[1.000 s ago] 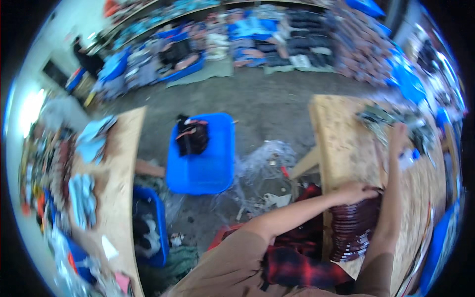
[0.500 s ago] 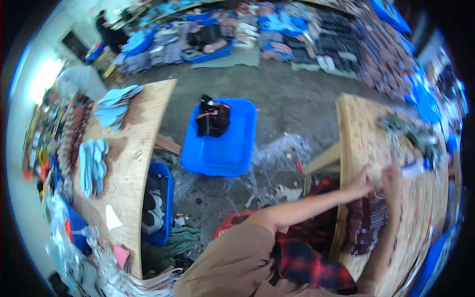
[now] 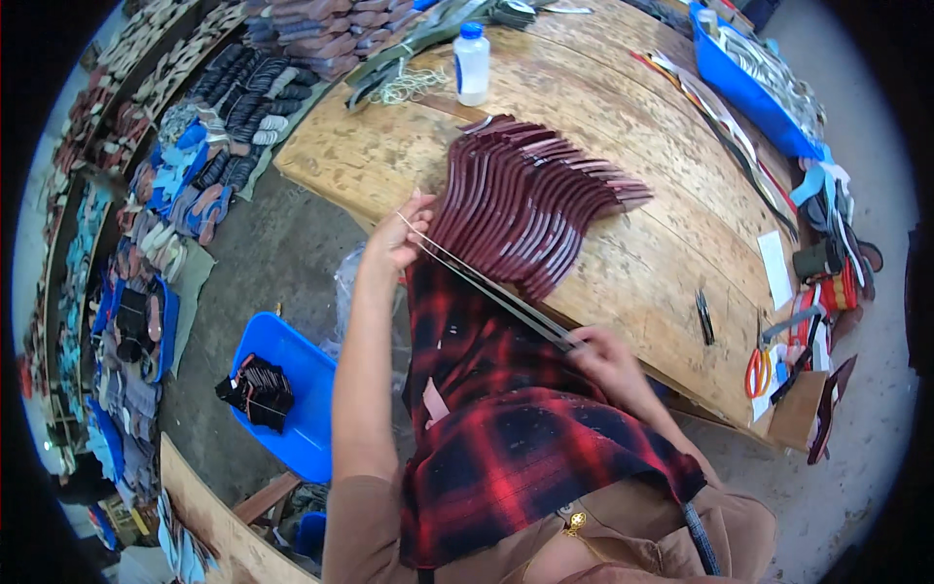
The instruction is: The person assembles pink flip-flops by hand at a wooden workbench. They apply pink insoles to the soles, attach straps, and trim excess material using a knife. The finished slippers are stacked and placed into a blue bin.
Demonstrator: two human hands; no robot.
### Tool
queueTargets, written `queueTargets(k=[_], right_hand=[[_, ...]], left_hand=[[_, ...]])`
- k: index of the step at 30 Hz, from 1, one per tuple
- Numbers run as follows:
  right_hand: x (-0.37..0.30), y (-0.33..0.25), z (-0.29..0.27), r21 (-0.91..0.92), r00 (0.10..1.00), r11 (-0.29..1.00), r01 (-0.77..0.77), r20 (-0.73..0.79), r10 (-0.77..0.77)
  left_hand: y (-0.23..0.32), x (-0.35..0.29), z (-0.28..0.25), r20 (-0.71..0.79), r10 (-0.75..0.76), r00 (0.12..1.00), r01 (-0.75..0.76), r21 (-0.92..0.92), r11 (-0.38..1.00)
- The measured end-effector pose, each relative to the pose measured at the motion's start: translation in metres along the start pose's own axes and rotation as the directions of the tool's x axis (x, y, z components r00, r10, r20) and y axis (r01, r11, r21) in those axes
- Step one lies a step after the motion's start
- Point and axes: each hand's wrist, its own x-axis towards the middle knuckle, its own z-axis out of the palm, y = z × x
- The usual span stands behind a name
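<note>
A pale, thin string (image 3: 499, 292) runs in doubled strands between my two hands along the near edge of the wooden table. My left hand (image 3: 404, 234) has its fingers closed on the upper end, beside a fanned stack of shiny burgundy strips (image 3: 525, 200). Lower right, my right hand (image 3: 608, 365) is wrapped round the other end, above my lap. The burgundy strips lie overlapping on the tabletop, just beyond the string. A red and black checked apron (image 3: 516, 438) covers my lap.
On the wooden table (image 3: 671, 273) stand a blue-capped bottle (image 3: 473, 68) and a tangle of loose string (image 3: 407, 86). Orange-handled scissors (image 3: 758, 372) and a small black tool (image 3: 704, 317) lie at right. A blue tub (image 3: 302, 443) holding black pieces sits left on the floor.
The view has swung right, toward the table with the burgundy strips. My hands were close together above that stack; now they are apart, with the string stretched between them.
</note>
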Motion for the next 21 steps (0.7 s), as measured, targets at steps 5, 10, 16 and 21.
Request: queueTargets(k=[5,10,16,21], right_hand=[[0.047,0.025,-0.050,-0.119,0.833,0.988,0.102,-0.532,-0.150],[0.146,0.024,-0.006,-0.278,0.690,0.894,0.351,-0.569,-0.448],[0.154,0.007,-0.031,0.157,0.829,0.936,0.316,-0.525,-0.192],[0.168,0.013,-0.081,0.008,0.899,0.972,0.233,-0.382,-0.213]], left_hand=[[0.025,-0.033,0.045,-0.199,0.045,0.979,0.110,0.700,0.706],[0.014,-0.006,0.051,-0.071,-0.043,0.997,0.081,0.730,0.679],[0.001,-0.023,0.071,-0.026,-0.080,0.996,0.079,0.604,0.793],[-0.013,-0.011,0.044,0.244,0.138,0.960,-0.223,0.363,0.905]])
